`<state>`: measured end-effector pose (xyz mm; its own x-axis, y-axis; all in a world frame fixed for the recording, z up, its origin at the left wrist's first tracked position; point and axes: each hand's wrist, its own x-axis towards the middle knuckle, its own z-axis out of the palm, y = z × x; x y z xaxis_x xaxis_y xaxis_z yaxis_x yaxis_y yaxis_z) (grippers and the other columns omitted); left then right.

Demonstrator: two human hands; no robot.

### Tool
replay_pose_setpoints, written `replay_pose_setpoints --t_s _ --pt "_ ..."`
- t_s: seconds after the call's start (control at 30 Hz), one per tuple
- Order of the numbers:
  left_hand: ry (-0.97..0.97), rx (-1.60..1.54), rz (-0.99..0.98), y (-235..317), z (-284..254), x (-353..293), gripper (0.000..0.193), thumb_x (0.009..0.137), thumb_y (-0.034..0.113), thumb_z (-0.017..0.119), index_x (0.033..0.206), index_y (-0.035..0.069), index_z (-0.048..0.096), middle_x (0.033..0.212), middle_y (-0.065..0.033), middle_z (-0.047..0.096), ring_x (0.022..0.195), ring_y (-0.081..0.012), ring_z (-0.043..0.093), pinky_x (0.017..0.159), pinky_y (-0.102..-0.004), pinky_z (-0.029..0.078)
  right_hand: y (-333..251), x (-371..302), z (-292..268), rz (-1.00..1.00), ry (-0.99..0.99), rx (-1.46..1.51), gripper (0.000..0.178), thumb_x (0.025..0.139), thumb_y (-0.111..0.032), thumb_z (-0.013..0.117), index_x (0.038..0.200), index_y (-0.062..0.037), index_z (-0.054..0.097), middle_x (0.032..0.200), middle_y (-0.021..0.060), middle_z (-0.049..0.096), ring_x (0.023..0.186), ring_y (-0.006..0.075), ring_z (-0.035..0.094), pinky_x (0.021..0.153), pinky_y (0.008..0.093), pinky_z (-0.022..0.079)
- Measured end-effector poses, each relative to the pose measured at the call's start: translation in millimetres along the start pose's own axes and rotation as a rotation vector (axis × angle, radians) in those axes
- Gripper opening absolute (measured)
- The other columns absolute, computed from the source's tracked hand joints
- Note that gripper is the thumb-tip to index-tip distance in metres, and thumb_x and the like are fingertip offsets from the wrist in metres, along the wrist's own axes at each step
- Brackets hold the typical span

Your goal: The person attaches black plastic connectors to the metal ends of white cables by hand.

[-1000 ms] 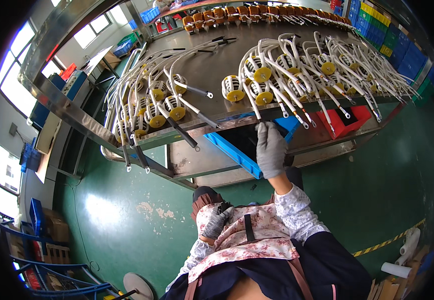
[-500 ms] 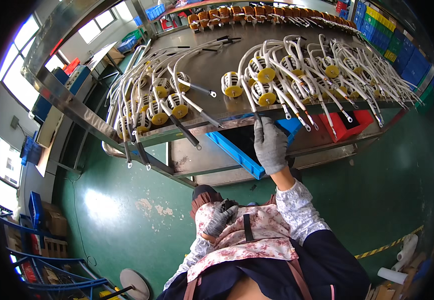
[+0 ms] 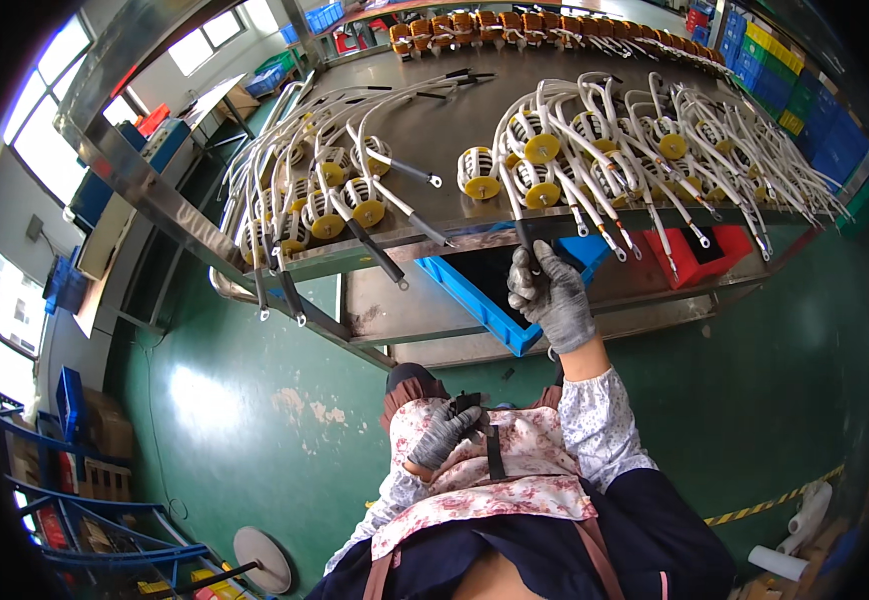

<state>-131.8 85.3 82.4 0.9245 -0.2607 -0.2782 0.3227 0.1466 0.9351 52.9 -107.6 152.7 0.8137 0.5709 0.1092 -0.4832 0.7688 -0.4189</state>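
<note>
My right hand (image 3: pixel 559 305), in a grey glove, is closed at the shelf's front edge. Its thumb and fingers pinch a black sleeve (image 3: pixel 525 234) at the lower end of a white cable (image 3: pixel 515 196). That cable hangs down from the group of coils with yellow end discs (image 3: pixel 540 149). Low in front of my apron, my gloved left hand (image 3: pixel 442 436) is closed round a bunch of small black pieces (image 3: pixel 467 403); their exact kind is hard to make out. On the left lie more coils (image 3: pixel 365 204), some of their cables ending in black sleeves (image 3: pixel 375 253) and metal lugs.
The metal shelf (image 3: pixel 435 215) carries both coil groups, with a row of orange-brown coils (image 3: pixel 485 30) at its back. Below its front edge sit a blue bin (image 3: pixel 475 310) and a red bin (image 3: pixel 693 262). Stacked blue, green and yellow bins (image 3: pixel 770 75) stand far right.
My right hand has turned so its curled fingers show, and sits slightly lower and right. The left hand has shifted a little, showing more of the black pieces. The view has shifted slightly.
</note>
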Motion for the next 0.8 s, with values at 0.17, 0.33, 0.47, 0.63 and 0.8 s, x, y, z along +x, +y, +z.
replay_pose_setpoints --t_s 0.17,0.33,0.47,0.63,0.8 --pt "-0.024 -0.112 -0.051 7 4 -3 0.031 0.094 0.021 0.055 0.114 -0.003 0.053 0.091 -0.0106 0.064 0.080 -0.0168 0.062 0.071 -0.0267 0.050 0 10 0 -0.038 0.088 0.066 0.030 0.097 -0.035 0.047 0.094 -0.0073 0.057 0.078 0.0036 0.054 0.066 0.0148 0.052 0.067 0.0310 0.046" --pt "-0.049 -0.085 -0.009 12 4 1 0.026 0.094 0.020 0.053 0.104 -0.004 0.057 0.088 -0.0097 0.063 0.076 -0.0165 0.060 0.072 -0.0272 0.048 3 10 -4 -0.022 0.071 0.074 0.032 0.098 -0.036 0.045 0.089 -0.0075 0.057 0.075 0.0041 0.052 0.065 0.0153 0.053 0.067 0.0318 0.048" --pt "-0.106 -0.213 -0.077 26 8 17 0.027 0.091 0.024 0.058 0.097 -0.002 0.059 0.083 -0.0071 0.062 0.074 -0.0123 0.058 0.066 -0.0216 0.046 8 1 -4 -0.063 0.124 0.036 0.036 0.098 -0.038 0.044 0.095 -0.0051 0.059 0.080 0.0068 0.058 0.066 0.0166 0.056 0.068 0.0335 0.051" --pt "-0.094 -0.308 0.057 52 11 39 0.027 0.091 0.016 0.061 0.111 -0.001 0.053 0.095 -0.0102 0.063 0.082 -0.0171 0.063 0.072 -0.0277 0.054 42 -52 18 -0.286 0.274 -0.991 0.046 0.093 -0.042 0.054 0.110 -0.0005 0.062 0.097 0.0047 0.064 0.079 0.0117 0.058 0.076 0.0272 0.050" --pt "-0.110 -0.169 0.100 68 32 53 0.033 0.088 0.020 0.065 0.112 0.000 0.054 0.092 -0.0074 0.062 0.081 -0.0133 0.060 0.072 -0.0257 0.050 69 -91 34 -0.385 0.392 -1.053 0.026 0.094 -0.019 0.057 0.108 0.0003 0.066 0.103 0.0079 0.065 0.091 0.0133 0.060 0.081 0.0263 0.048"
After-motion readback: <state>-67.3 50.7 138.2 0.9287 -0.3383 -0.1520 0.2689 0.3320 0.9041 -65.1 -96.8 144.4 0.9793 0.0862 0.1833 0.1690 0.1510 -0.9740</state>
